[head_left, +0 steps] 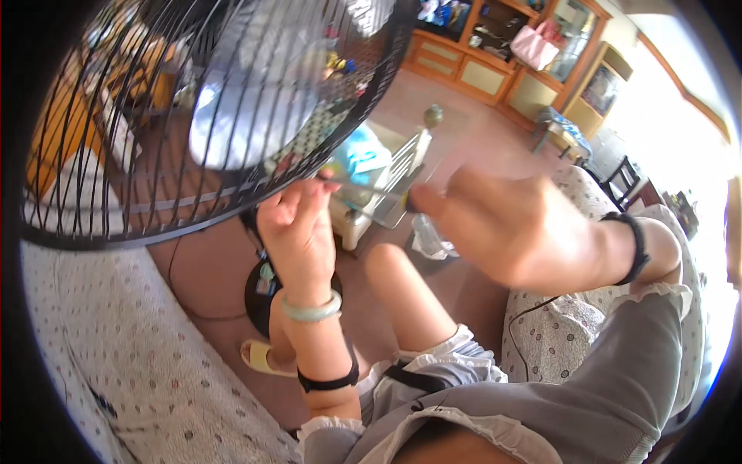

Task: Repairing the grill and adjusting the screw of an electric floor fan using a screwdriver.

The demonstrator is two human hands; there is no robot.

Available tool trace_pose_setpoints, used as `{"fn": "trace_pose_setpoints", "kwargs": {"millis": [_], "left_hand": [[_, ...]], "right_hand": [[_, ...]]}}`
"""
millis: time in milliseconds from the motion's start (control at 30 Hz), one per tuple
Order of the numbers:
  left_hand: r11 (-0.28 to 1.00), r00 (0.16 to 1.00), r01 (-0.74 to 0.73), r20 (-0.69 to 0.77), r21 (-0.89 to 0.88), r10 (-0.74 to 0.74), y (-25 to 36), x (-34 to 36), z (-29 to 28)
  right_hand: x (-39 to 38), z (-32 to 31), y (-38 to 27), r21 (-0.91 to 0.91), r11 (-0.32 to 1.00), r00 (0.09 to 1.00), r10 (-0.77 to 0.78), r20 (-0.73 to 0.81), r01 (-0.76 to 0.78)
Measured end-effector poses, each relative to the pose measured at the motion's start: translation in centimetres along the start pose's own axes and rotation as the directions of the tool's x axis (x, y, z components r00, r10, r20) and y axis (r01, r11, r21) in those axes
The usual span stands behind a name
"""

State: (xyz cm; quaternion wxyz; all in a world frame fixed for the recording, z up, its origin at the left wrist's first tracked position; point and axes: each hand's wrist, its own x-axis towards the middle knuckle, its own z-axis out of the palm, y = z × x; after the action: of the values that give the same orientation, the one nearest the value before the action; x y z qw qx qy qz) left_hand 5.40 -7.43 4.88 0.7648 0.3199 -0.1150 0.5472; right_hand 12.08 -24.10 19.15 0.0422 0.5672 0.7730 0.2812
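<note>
A large standing fan with a black wire guard [139, 232] fills the upper left, its pale translucent blades [224, 127] showing behind the wires. My left hand [297, 224] is at the near right part of the guard's rim, fingers bent and pinched against it. In my right hand [495, 224], blurred by motion, is a screwdriver [371, 188]. Its thin metal shaft points left to the rim beside my left fingertips; most of the handle is hidden in my fist. I cannot tell whether the tip touches a screw.
Below the guard stands the fan's round black base [259, 305]. A low table [359, 224] with a blue plastic bag [363, 151] lies beyond my hands. Covered sofas flank me at left [116, 332] and right [541, 340]. Wooden cabinets [479, 77] line the far wall.
</note>
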Motion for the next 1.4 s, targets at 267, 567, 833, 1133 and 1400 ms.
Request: {"fn": "trace_pose_setpoints", "kwargs": {"millis": [267, 567, 833, 1133, 1400], "left_hand": [[0.999, 1.0, -0.022, -0.02, -0.038, 0.022, 0.0, -0.4, 0.1], [1.0, 1.0, -0.01, -0.021, -0.018, 0.009, -0.1, -0.3, 0.5], [1.0, 0.998, -0.023, -0.063, -0.011, 0.022, -0.5, -0.5, 0.2], [0.999, 1.0, 0.0, 0.013, -0.035, 0.001, 0.4, -0.3, 0.0], [0.994, 0.999, -0.034, 0.016, 0.1, 0.033, 0.2, -0.3, 0.5]], "right_hand": [[-0.1, 1.4, 1.5, 0.555, 0.823, 0.973, 0.211, -0.096, -0.124], [-1.0, 2.2, 1.5, 0.883, 0.026, 0.822, 0.379, 0.425, -0.468], [-1.6, 1.1, -0.8, -0.025, 1.0, 0.996, 0.004, -0.093, -0.006], [0.5, -0.2, 2.3, 0.667, -0.511, 0.63, 0.28, 0.725, -0.542], [0.2, 1.3, 0.1, 0.462, 0.872, 0.969, 0.23, -0.091, -0.163]]}}
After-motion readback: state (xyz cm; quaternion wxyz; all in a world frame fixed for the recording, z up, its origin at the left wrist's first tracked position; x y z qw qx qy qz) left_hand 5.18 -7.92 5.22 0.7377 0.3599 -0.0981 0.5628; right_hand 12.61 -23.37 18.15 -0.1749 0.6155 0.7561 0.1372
